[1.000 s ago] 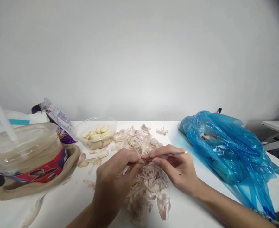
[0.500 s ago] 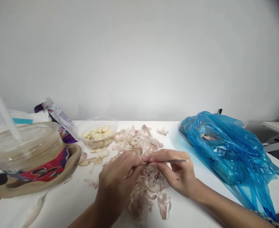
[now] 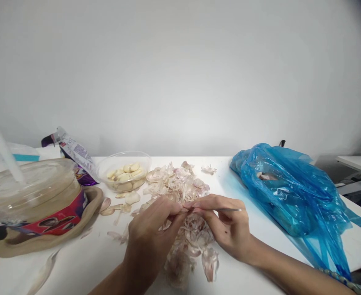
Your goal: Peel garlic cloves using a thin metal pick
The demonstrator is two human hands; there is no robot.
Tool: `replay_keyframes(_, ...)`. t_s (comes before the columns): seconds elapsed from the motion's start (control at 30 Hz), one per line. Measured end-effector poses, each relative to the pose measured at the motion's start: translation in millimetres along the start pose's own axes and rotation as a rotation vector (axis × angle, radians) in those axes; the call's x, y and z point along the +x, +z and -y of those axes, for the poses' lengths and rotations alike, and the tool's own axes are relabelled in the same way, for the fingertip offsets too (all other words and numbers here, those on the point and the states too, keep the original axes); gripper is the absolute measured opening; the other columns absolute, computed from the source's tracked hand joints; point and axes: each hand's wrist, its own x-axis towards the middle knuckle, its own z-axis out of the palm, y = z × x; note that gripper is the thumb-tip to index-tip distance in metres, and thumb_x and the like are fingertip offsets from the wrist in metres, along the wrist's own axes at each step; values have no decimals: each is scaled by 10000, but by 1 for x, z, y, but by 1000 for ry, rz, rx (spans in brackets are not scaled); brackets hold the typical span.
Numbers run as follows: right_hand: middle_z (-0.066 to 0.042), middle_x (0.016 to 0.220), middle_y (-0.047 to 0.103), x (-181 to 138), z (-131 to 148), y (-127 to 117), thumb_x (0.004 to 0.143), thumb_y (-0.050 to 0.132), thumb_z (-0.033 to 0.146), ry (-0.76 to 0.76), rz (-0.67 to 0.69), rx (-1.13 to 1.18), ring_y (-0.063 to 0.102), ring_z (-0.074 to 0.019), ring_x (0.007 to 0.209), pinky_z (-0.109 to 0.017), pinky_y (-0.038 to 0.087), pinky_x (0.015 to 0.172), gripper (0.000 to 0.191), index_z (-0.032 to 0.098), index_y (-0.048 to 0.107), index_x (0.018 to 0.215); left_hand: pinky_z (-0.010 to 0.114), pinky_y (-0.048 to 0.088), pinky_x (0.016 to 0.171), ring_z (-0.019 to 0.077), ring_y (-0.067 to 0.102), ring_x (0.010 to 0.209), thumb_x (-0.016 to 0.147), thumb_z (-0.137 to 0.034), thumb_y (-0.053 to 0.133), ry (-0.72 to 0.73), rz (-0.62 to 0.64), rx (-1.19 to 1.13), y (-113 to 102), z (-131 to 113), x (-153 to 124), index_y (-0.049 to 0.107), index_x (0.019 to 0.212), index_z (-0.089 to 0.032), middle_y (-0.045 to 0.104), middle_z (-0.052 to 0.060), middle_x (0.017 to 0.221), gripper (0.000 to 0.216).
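Note:
My left hand (image 3: 155, 223) is closed in a pinch over the heap of papery garlic skins (image 3: 180, 180). Between its fingertips is a small pinkish garlic clove (image 3: 185, 207), mostly covered by the fingers. My right hand (image 3: 226, 223) meets it from the right, thumb and forefinger closed on a thin metal tool (image 3: 231, 209). The tool's rear end sticks out across the hand; its working tip is hidden at the clove. Left of the skins, a clear plastic bowl (image 3: 123, 157) holds several peeled garlic cloves (image 3: 125, 174).
A blue plastic bag (image 3: 291, 192) lies at the right. On the left, a large drink cup (image 3: 57, 184) with a white straw (image 3: 3, 149) stands in a cardboard holder (image 3: 96, 200). Behind it leans a purple snack packet (image 3: 85, 174). Loose cloves (image 3: 105, 204) and skins lie near the bowl.
The view has shifted slightly, so things on the table appear a little further left. Both hands keep their pinch at the clove with hardly any movement.

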Motion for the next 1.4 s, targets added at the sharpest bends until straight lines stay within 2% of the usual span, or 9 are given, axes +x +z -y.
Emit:
replay_keyframes(0.43, -48, 839, 676, 0, 3, 1, 780, 529, 20, 22, -28, 24, 626, -140, 737, -278, 530, 649, 247, 181, 624, 941, 226, 421, 462, 118, 530, 469, 691, -164, 638, -29, 22, 2, 2, 1, 0, 563, 604, -155, 570, -12, 525, 116)
replay_keyframes(0.7, -33, 756, 663, 1, 2, 1, 788, 541, 65, 110, -67, -12, 629, -137, 702, -250, 520, 605, 158, 161, 646, 856, 207, 428, 467, 108, 553, 481, 695, -125, 639, 23, 18, -25, 4, 0, -2, 558, 606, -172, 590, -25, 527, 129)
replay_keyframes(0.97, -30, 778, 664, 2, 0, 2, 789, 551, 91, 123, -95, 10, 638, -140, 704, -254, 537, 621, 153, 179, 646, 871, 168, 490, 592, 93, 640, 595, 650, -115, 694, -44, -25, -131, 3, 2, -3, 621, 747, -203, 697, -45, 676, 150)
replay_keyframes(1.03, -37, 798, 665, 2, -1, 3, 793, 553, 108, 146, -120, 25, 642, -144, 704, -257, 548, 621, 145, 181, 646, 877, 167, 503, 598, 99, 652, 596, 646, -143, 702, -114, -33, -141, 3, 2, -1, 636, 756, -206, 709, -41, 695, 143)
replay_keyframes(1.1, -49, 822, 665, 1, -3, 4, 798, 553, 125, 164, -144, 37, 645, -155, 728, -272, 556, 640, 138, 179, 645, 885, 184, 520, 588, 118, 662, 594, 644, -184, 707, -244, -31, -200, 3, 1, 2, 652, 777, -206, 715, -27, 704, 145)
replay_keyframes(1.27, -64, 913, 652, 3, -9, 5, 818, 543, 168, 167, -188, 76, 638, -183, 821, -345, 549, 730, 140, 185, 617, 935, 266, 554, 642, 187, 675, 723, 696, -275, 663, -779, 76, -707, 1, 1, 11, 637, 900, -182, 720, 32, 828, 227)
replay_keyframes(1.4, -75, 960, 618, 8, -9, 2, 872, 450, 230, 142, -162, 69, 591, -189, 901, -366, 517, 767, 159, 182, 591, 928, 257, 515, 688, 147, 642, 678, 739, -284, 626, -958, 176, -987, 0, 3, 15, 616, 1015, -167, 703, 19, 735, 300)
